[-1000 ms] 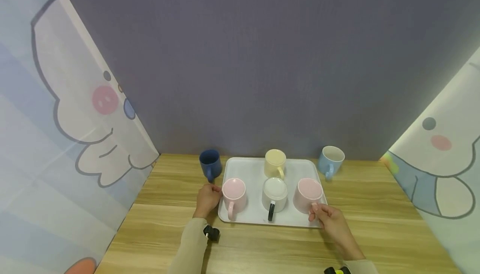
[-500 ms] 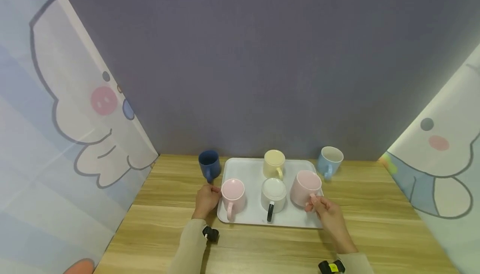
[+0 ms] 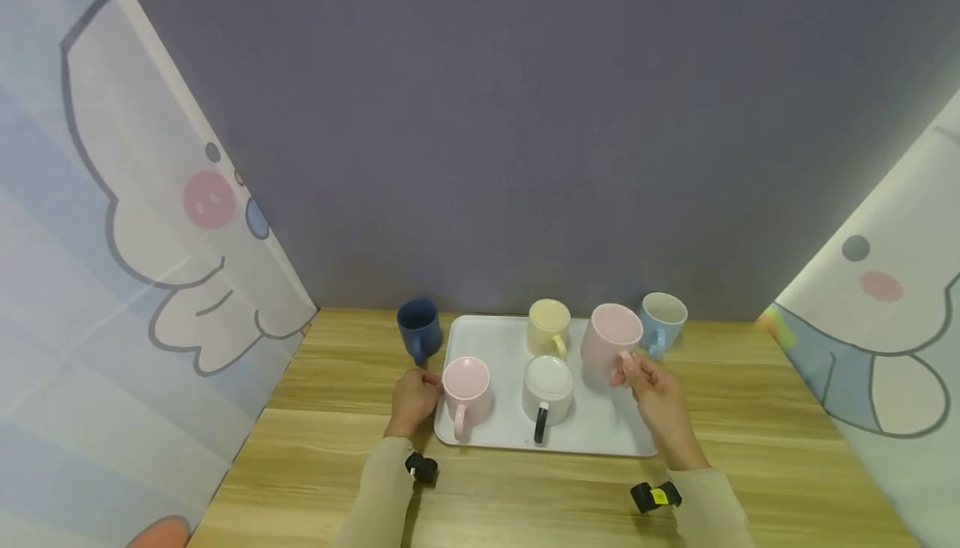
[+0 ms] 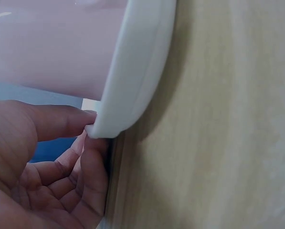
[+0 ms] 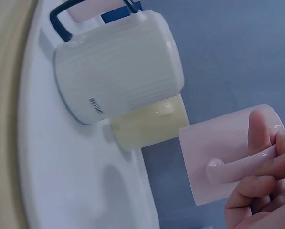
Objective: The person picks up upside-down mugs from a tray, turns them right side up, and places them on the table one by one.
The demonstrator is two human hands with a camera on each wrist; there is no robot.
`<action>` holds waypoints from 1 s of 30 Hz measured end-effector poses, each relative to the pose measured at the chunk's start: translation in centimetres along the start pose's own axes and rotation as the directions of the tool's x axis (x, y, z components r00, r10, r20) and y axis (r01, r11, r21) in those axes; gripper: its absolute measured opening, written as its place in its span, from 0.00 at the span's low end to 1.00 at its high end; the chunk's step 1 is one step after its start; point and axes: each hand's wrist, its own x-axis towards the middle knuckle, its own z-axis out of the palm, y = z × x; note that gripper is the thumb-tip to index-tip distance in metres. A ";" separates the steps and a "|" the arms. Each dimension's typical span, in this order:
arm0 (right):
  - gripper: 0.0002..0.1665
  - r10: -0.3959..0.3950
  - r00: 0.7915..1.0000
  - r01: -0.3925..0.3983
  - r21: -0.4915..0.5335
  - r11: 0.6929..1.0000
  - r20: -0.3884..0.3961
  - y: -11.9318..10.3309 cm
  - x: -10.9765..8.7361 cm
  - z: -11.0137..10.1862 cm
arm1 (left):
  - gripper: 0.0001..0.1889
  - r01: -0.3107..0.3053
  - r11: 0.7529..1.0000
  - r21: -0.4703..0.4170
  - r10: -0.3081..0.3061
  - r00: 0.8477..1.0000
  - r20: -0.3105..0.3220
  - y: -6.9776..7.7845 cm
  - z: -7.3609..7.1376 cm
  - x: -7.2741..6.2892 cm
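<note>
My left hand [image 3: 413,404] pinches the left rim of a white tray [image 3: 491,339], thumb over the edge and fingers below it. With its thumb and fingers, my right hand [image 3: 663,406] grips the handle of a pink mug [image 3: 606,346], which hangs bottom-up above the tray's right side. In the right wrist view this pink mug [image 5: 204,152] is off the tray surface. Still upside down on the tray are another pink mug [image 3: 467,389] by my left hand, a white mug with a black handle [image 3: 547,394], and a yellow mug [image 3: 547,329] behind.
A dark blue mug [image 3: 420,331] stands upright left of the tray. Behind the lifted pink mug, a light blue mug [image 3: 663,314] stands upright on the wooden table [image 3: 525,498]. A grey backdrop [image 3: 480,131] rises at the table's far edge.
My right hand has lifted the right pink mug off the tray and carried it up and away from me. My left hand has stayed on the tray rim.
</note>
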 end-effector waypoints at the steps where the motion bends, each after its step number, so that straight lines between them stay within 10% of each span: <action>1: 0.26 -0.001 1.000 0.001 -0.007 1.000 -0.003 -0.2 0.2 0.0 | 0.05 0.000 1.000 0.000 0.000 1.000 0.000 0.0 0.0 0.0; 30: 0.23 0.016 0.996 -0.012 0.046 0.999 -0.086 -3.5 1.8 1.0 | 0.06 0.017 1.000 0.015 -0.017 1.000 0.002 0.1 -0.2 0.0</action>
